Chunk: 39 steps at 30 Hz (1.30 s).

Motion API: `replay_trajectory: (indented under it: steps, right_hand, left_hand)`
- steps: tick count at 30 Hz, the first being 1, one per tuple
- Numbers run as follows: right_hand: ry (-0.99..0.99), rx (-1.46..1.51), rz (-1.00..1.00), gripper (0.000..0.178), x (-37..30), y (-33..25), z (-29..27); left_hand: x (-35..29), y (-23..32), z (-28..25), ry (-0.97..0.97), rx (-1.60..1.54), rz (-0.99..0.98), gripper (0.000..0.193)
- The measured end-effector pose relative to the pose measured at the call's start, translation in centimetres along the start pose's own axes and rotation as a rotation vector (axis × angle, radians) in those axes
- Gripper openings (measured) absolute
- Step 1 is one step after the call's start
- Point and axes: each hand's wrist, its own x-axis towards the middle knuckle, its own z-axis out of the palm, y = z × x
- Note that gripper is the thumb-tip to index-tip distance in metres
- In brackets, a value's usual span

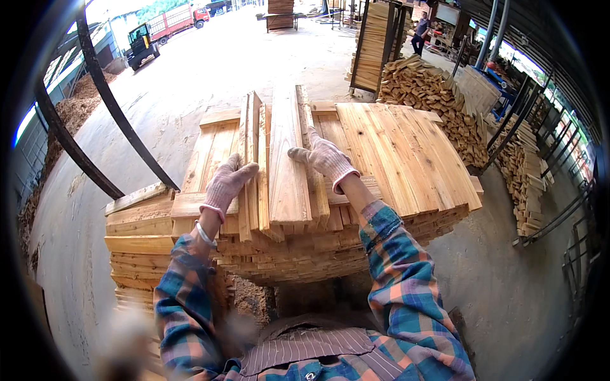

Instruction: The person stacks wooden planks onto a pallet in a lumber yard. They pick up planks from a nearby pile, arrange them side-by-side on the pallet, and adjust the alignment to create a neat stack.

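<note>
Both hands wear pale knitted gloves and work on a stack of sawn wooden boards (387, 152) in front of me. My left hand (230, 183) is closed against narrow boards (252, 143) standing on edge, its thumb across their top. My right hand (325, 159) grips the right side of a raised group of boards, with its thumb over a wide board (286, 165). Between the two hands the boards lie lengthwise, pointing away from me. The undersides of my fingers are partly hidden by the wood.
A lower pile of boards (136, 238) adjoins at the left, beside dark metal posts (114, 108). Heaped wood pieces (432, 95) and a tall rack of boards (372, 47) stand at the right. A forklift (141, 46), a red truck (171, 24) and a person (420, 33) are farther off.
</note>
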Motion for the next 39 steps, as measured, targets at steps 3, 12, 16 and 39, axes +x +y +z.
replay_trajectory:
  steps: [3,12,16,39]
  right_hand:
    - [-0.008,0.262,0.019,0.112,1.7,2.1,0.6]
    - [-0.040,0.780,0.229,0.069,3.9,5.1,2.2]
    - [-0.155,1.133,-0.147,0.025,3.2,4.0,3.0]
    - [0.205,-0.360,0.564,0.090,-7.9,44.1,-32.3]
  left_hand:
    - [0.0,2.9,-1.0,0.072,-0.229,0.013,0.107]
    - [1.0,8.0,5.0,-0.076,0.441,0.378,0.078]
    - [1.2,5.4,4.7,0.061,0.236,0.426,0.065]
    - [-0.6,8.5,6.7,-0.031,-0.072,0.188,0.068]
